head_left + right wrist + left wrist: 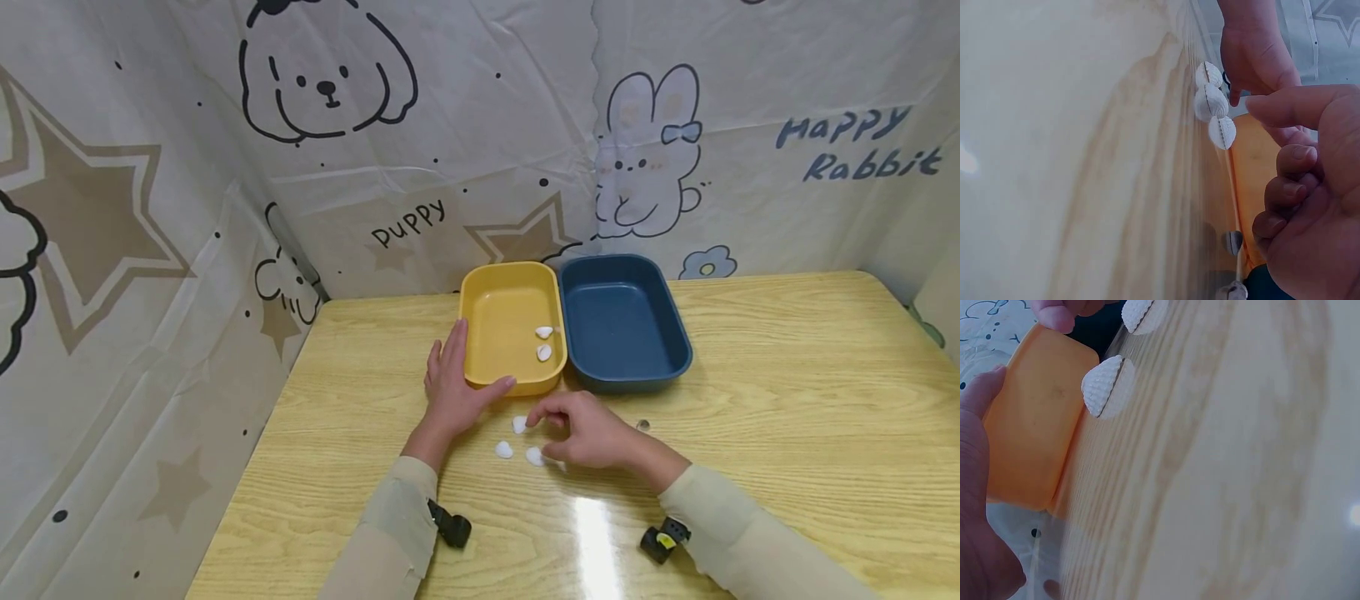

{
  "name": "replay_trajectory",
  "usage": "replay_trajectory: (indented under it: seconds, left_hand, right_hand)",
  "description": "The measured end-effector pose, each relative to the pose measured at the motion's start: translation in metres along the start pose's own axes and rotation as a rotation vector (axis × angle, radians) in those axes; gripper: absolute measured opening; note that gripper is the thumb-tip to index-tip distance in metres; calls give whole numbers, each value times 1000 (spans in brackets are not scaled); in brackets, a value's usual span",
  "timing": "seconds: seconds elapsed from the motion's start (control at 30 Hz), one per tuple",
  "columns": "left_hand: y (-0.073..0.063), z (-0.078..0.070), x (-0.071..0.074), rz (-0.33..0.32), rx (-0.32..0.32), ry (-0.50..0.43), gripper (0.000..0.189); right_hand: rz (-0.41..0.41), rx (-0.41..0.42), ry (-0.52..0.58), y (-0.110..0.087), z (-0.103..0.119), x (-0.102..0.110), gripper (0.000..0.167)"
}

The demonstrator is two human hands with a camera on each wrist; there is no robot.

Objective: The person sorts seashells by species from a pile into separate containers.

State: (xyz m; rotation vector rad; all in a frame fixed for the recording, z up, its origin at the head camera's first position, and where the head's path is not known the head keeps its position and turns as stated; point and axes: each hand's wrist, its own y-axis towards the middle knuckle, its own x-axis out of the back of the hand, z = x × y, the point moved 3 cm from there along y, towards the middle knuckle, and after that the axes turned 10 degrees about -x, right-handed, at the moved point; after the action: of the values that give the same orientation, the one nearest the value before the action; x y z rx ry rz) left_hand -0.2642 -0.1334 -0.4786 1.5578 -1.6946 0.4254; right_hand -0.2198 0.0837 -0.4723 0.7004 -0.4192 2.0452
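My left hand [459, 387] rests on the near left corner of a yellow bin [510, 389], its thumb along the front rim. Inside that bin lie two white seashells [543, 342]. Three more lie on the table in front: a seashell [519, 425] by my right index fingertip, a seashell [534, 456] by my right thumb, and a seashell [504, 450] further left. Over them is my right hand [588, 429], thumb and index finger apart, the other fingers curled; I see nothing held. Whether a fingertip touches a shell I cannot tell.
A dark blue bin [684, 362] stands against the yellow bin's right side. Both are near the back edge of the wooden table [810, 400], before a printed cloth [480, 100]. A small round object [642, 425] lies right of my right hand.
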Motion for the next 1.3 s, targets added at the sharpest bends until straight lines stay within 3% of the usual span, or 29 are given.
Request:
replay_trajectory:
  seconds: [0.57,1.03,1.3]
  left_hand:
    - [1,-1,0,-7,-7,11,115]
    - [1,-1,0,-7,-10,9,114]
    - [0,-1,0,-5,-11,4,115]
  right_hand:
    - [126,66,-48,2,-5,-7,24]
    - [71,70,-108,1,-4,-11,20]
    - [92,85,-141,0,-3,-13,20]
